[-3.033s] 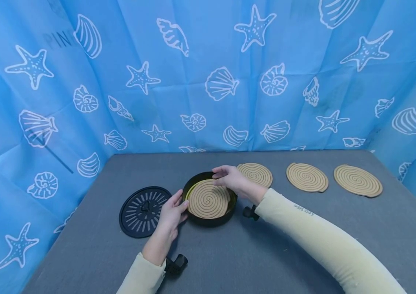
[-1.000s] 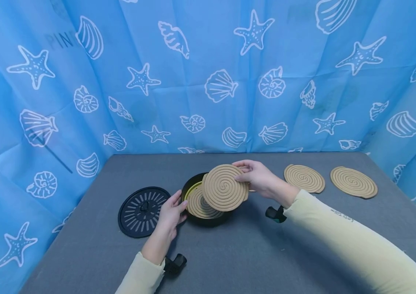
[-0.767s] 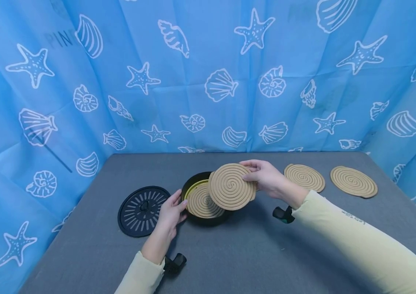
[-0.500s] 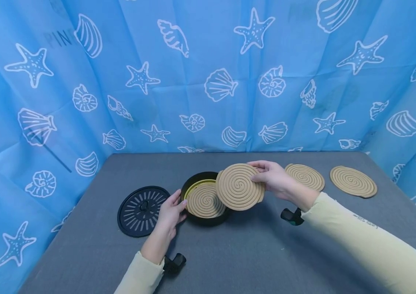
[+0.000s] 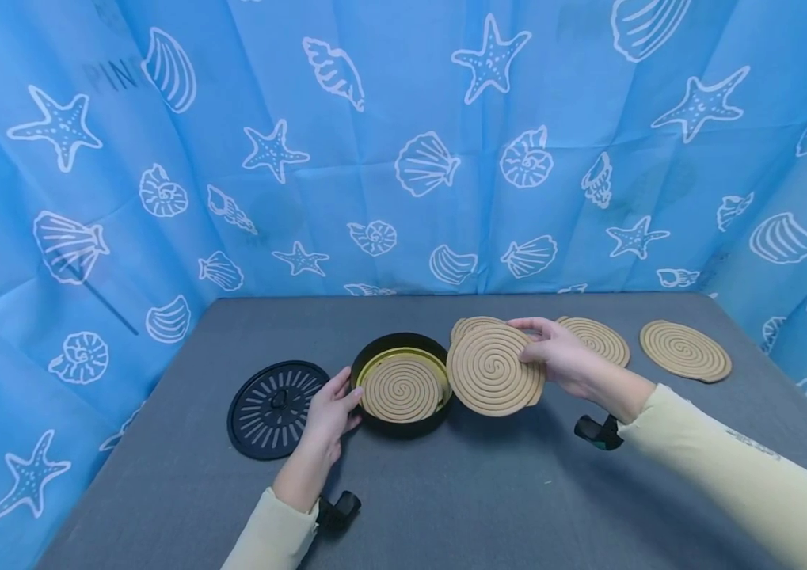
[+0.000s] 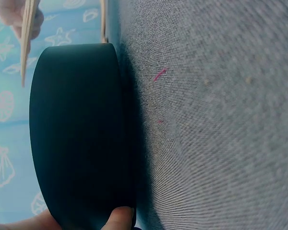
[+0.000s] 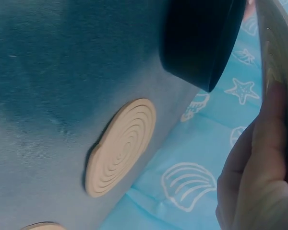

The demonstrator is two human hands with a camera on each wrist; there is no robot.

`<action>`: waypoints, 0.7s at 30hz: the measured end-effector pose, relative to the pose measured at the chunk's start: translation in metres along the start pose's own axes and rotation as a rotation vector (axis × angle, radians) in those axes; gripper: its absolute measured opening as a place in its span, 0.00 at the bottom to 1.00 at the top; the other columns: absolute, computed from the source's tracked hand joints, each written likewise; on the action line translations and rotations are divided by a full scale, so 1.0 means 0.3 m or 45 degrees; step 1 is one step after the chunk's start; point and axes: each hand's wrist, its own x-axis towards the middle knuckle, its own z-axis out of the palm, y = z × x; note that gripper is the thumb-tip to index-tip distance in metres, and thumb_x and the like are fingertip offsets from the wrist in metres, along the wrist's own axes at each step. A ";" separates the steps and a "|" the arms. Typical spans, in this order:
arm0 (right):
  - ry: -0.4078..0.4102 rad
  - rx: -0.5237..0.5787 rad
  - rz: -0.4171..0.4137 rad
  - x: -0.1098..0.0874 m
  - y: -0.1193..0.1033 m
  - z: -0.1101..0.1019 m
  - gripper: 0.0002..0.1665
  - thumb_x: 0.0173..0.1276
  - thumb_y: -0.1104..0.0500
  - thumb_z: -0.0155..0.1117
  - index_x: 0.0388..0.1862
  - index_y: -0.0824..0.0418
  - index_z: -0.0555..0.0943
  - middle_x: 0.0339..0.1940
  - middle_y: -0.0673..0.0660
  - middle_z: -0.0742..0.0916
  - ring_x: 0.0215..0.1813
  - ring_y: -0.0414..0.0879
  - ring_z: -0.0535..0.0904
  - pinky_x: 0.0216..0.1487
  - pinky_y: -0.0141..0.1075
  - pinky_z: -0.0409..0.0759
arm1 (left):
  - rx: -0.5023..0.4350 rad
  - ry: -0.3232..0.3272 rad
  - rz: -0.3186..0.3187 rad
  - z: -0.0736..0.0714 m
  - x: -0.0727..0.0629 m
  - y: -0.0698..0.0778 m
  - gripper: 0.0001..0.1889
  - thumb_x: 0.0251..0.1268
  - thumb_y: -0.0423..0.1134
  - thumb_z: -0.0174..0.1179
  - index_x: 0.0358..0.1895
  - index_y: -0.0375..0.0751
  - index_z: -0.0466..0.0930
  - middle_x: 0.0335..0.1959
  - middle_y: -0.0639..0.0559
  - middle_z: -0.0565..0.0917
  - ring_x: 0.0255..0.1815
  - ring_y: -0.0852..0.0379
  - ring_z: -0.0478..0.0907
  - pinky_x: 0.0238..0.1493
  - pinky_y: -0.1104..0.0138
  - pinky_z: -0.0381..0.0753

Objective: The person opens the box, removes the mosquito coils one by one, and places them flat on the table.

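Note:
My left hand (image 5: 328, 417) grips the left side of a round black tin (image 5: 406, 430) with a yellow inner rim. The tin's dark side wall (image 6: 79, 129) fills much of the left wrist view. Inside the tin lies a tan mosquito coil (image 5: 401, 389). Just right of the tin, my right hand (image 5: 565, 358) pinches another mosquito coil (image 5: 492, 370) by its right edge, raised and tilted above the table. In the right wrist view this held coil (image 7: 278, 43) appears nearly edge-on. It partly covers a further coil (image 5: 476, 322) lying behind it.
A black slotted lid (image 5: 279, 410) lies left of the tin, partly behind my left hand. Two more mosquito coils, a nearer one (image 5: 595, 339) and a farther one (image 5: 685, 350), lie along the right. A blue shell-patterned curtain (image 5: 403, 158) hangs behind the grey table (image 5: 446, 507).
My right hand has lifted a mosquito coil out of the tin and carried it rightward, uncovering the coil beneath. My left hand stays at the tin.

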 end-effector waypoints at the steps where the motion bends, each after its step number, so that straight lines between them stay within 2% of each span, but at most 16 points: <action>1: -0.005 -0.001 0.005 -0.004 0.003 -0.005 0.38 0.68 0.74 0.45 0.75 0.73 0.46 0.56 0.68 0.76 0.41 0.41 0.83 0.42 0.37 0.84 | 0.001 0.002 0.000 -0.001 0.000 0.000 0.27 0.76 0.33 0.48 0.75 0.43 0.57 0.74 0.41 0.61 0.69 0.41 0.65 0.63 0.46 0.70; 11: -0.024 -0.024 0.044 -0.046 0.049 -0.056 0.38 0.66 0.74 0.47 0.74 0.73 0.47 0.51 0.64 0.79 0.41 0.43 0.83 0.41 0.39 0.84 | 0.003 0.001 0.002 0.002 -0.001 0.000 0.27 0.76 0.33 0.49 0.75 0.43 0.58 0.74 0.41 0.61 0.70 0.41 0.64 0.63 0.46 0.70; 21: -0.048 -0.014 0.082 -0.056 0.121 -0.045 0.39 0.63 0.75 0.48 0.72 0.76 0.48 0.50 0.64 0.79 0.42 0.44 0.83 0.41 0.39 0.84 | 0.011 0.012 -0.012 0.004 -0.003 0.001 0.27 0.76 0.33 0.49 0.75 0.43 0.57 0.74 0.40 0.60 0.70 0.40 0.64 0.62 0.46 0.70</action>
